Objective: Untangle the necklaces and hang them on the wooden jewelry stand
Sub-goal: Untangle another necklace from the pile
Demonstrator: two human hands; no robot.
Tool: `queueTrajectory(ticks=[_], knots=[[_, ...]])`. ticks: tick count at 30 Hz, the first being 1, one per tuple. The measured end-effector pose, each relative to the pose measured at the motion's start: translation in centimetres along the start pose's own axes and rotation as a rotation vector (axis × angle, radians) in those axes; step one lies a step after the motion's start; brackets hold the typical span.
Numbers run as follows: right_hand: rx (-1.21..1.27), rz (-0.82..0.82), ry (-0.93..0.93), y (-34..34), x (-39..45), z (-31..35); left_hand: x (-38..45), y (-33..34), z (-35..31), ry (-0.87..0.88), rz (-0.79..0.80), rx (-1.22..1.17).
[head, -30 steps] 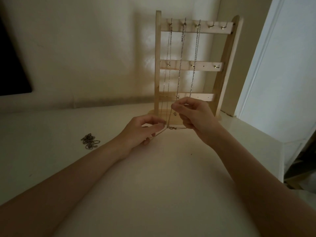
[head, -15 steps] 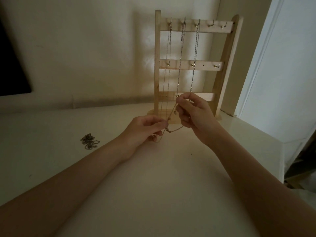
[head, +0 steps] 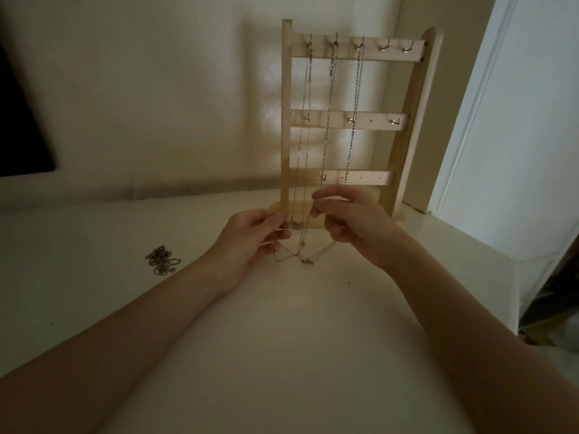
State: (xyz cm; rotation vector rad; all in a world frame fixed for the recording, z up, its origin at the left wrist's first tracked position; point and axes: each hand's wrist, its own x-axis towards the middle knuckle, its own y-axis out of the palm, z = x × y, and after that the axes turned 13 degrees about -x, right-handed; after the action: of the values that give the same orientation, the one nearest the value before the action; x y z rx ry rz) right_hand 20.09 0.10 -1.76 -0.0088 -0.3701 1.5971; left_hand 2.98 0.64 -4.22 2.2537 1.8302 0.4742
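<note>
Hands have drawn apart; left hand (head: pixel 250 236) and right hand (head: pixel 347 214) each grip-pinch the sagging, sideways-stretched chain (head: pixel 300 256).

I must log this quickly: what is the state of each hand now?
Left hand: closed, pinching the thin chain.
Right hand: closed, pinching the same chain.

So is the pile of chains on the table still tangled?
Yes: the chain pile lies bunched in a clump on the table, untouched by both hands.

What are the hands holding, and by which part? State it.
Both hands pinch one thin chain: left hand and right hand each grip a strand near its ends, the middle sagging between them.
</note>
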Motion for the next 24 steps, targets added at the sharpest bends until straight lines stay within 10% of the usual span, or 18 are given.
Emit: queueTrajectory(ticks=[24], knots=[[0.143, -0.158, -0.024, -0.6, 0.4, -0.3, -0.9, 0.5, -0.7, -0.025, 0.164, 0.23]])
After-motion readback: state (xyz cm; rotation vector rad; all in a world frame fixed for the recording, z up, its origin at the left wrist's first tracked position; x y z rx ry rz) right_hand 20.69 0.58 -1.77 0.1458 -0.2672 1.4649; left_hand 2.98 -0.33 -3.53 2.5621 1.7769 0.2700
